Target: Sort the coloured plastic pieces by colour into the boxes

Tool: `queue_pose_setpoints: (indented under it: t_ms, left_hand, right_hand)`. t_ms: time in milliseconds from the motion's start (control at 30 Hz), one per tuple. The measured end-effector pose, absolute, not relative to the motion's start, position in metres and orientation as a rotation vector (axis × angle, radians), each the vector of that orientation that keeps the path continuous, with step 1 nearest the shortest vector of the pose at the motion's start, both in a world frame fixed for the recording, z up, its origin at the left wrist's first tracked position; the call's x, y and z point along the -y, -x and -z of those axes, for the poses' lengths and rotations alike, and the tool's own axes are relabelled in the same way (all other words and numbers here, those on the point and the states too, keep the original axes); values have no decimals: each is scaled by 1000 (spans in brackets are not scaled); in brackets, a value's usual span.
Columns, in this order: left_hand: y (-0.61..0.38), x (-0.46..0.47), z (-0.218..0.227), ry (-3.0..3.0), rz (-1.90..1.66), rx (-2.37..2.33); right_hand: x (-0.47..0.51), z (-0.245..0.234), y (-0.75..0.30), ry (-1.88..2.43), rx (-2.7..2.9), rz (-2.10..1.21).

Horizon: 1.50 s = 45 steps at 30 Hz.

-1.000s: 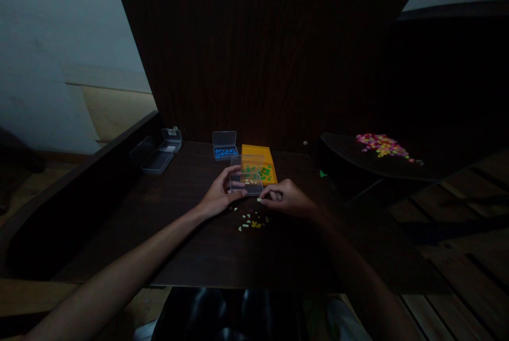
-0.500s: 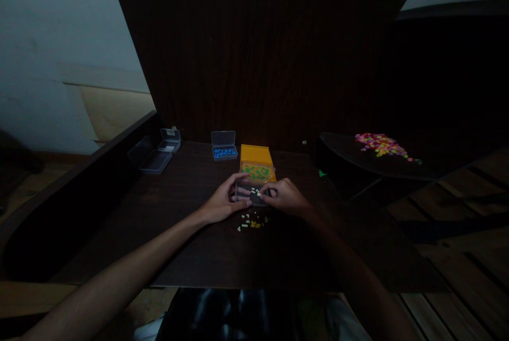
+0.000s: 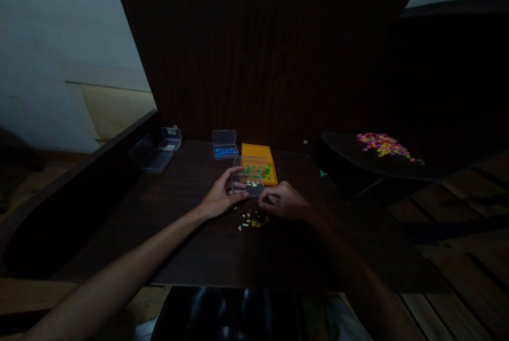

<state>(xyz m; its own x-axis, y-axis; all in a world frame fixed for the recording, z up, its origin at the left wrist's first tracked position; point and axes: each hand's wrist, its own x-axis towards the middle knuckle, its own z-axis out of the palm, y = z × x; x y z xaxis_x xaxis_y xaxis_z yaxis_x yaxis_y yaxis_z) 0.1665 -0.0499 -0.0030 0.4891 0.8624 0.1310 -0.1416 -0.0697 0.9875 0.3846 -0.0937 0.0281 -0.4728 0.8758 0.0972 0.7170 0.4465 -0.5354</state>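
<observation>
My left hand [image 3: 221, 194] grips a small clear plastic box [image 3: 258, 193] by its left side, thumb at the near edge and fingers behind. The box's lid is open toward the back, and several tiny pale pieces [image 3: 252, 184] lie inside. Just off the box's near right corner is my right hand [image 3: 284, 200], its fingers curled together; whether a piece sits between them I cannot make out. On the table close below both hands are loose pale pieces [image 3: 245, 224] and a cluster of yellow pieces [image 3: 256, 224].
Behind the box lies a yellow tray [image 3: 256, 150] with green pieces [image 3: 262, 171] over it. An open case of blue pieces [image 3: 225, 151] stands to its left. Further left are open clear cases [image 3: 157, 160]. Colourful pieces [image 3: 384, 145] are heaped on a dark raised surface at right.
My right hand has drawn back out of the box toward the near right. My left hand has shifted the box slightly left and back, over part of the yellow tray.
</observation>
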Motion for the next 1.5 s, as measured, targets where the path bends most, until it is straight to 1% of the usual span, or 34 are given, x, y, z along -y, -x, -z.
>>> queue_pose_setpoints:
  t_ms: [233,1300,1500]
  left_hand:
    - [-164,44,3,-1399,-1005,-736]
    - [-166,45,3,-1394,-992,-728]
    - [-165,45,3,-1396,-1002,-734]
  right_hand:
    - [91,-19,-378,1412,2585,-612]
    - [88,-25,-383,1491,2568,-683]
    - [92,-27,-383,1296,2581,-762]
